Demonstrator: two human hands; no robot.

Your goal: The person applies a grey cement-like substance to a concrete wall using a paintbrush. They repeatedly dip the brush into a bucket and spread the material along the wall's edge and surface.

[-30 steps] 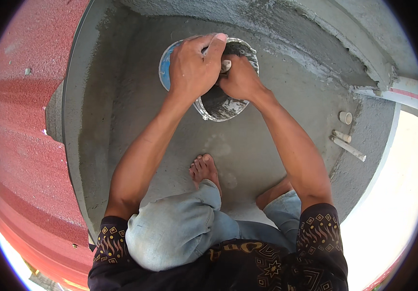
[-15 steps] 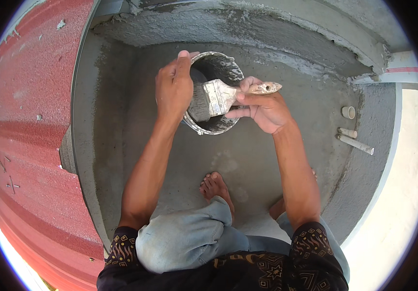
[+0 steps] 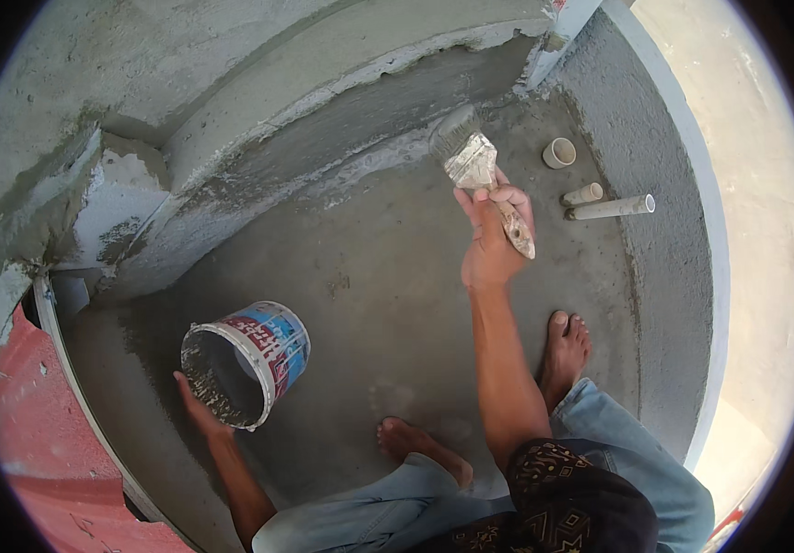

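My right hand (image 3: 492, 238) grips a flat paintbrush (image 3: 476, 170) coated in grey cement; its bristles point at the wet grey band along the foot of the concrete wall (image 3: 351, 120). My left hand (image 3: 201, 411) holds the rim of a small blue and white bucket (image 3: 248, 362), tilted on its side on the concrete floor at the lower left, with grey slurry inside. My bare feet (image 3: 423, 444) stand on the floor between the two hands.
Short white pipe pieces (image 3: 607, 206) and a pipe socket (image 3: 558, 152) lie near the right kerb. A raised rough kerb (image 3: 664, 230) curves along the right. Red roofing sheet (image 3: 42, 470) lies at the lower left behind a metal edge.
The brush left the bucket and my right hand carried it up toward the wall's foot. My left hand moved the bucket down to the left and tipped it.
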